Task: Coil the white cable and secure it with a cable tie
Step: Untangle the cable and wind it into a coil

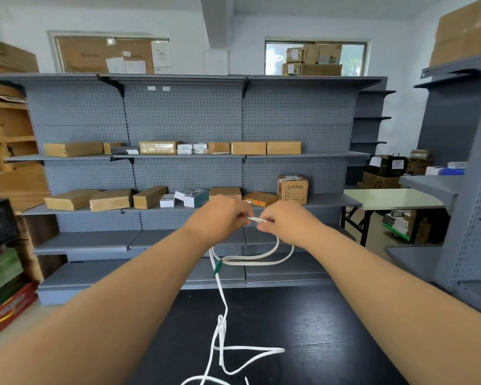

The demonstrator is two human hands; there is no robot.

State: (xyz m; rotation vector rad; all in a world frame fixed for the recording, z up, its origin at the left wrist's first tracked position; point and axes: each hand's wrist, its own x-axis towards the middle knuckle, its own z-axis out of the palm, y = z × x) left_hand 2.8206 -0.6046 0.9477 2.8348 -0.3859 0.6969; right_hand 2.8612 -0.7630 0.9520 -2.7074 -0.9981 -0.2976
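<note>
Both of my hands are raised in front of me, pinching the white cable (257, 259) between them. My left hand (219, 218) and my right hand (285, 222) are almost touching, each closed on a short stretch of cable. Below the hands hang two or three flat loops. A small green tie (217, 268) sits on the strands at the loops' left end. From there the rest of the cable drops to the black table (317, 329) and lies there in loose bends.
Grey pegboard shelving (178, 120) with cardboard boxes (292, 188) stands right behind the table. A white folding table (392, 198) is at the right, next to more grey shelves. Stacked boxes sit on the floor at the left.
</note>
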